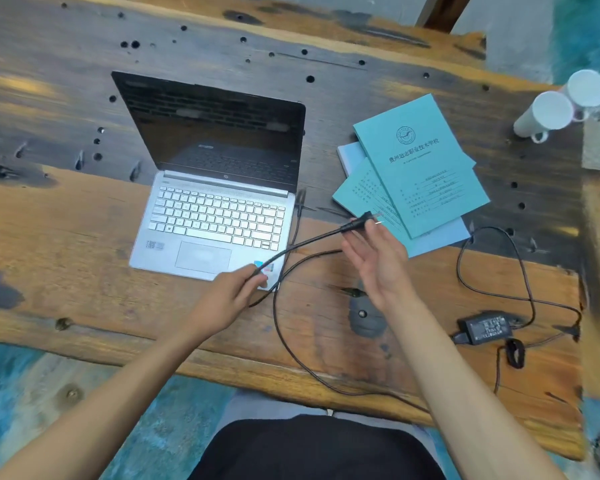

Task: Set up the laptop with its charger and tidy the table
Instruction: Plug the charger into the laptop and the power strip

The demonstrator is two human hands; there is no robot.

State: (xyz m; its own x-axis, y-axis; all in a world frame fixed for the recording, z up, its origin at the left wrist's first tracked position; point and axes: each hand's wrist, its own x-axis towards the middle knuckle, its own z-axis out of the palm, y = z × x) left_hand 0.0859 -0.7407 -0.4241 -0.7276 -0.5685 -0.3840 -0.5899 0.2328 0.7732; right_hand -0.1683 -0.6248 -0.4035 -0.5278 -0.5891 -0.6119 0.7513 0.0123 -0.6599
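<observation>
The left hand [229, 296] pinches the thin black charger cable [305, 242] just before the near right corner of the open silver laptop [215, 220]. The right hand [378, 261] is spread open – its fingertips touch the black plug [359, 221] without closing on it. The black power brick [485, 329] lies near the right edge of the worn wooden table [66, 220], the teal booklets [419, 168] behind it.

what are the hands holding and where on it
The left hand pinches the charger cable partway along; the open right hand grips nothing, beside its plug.
</observation>
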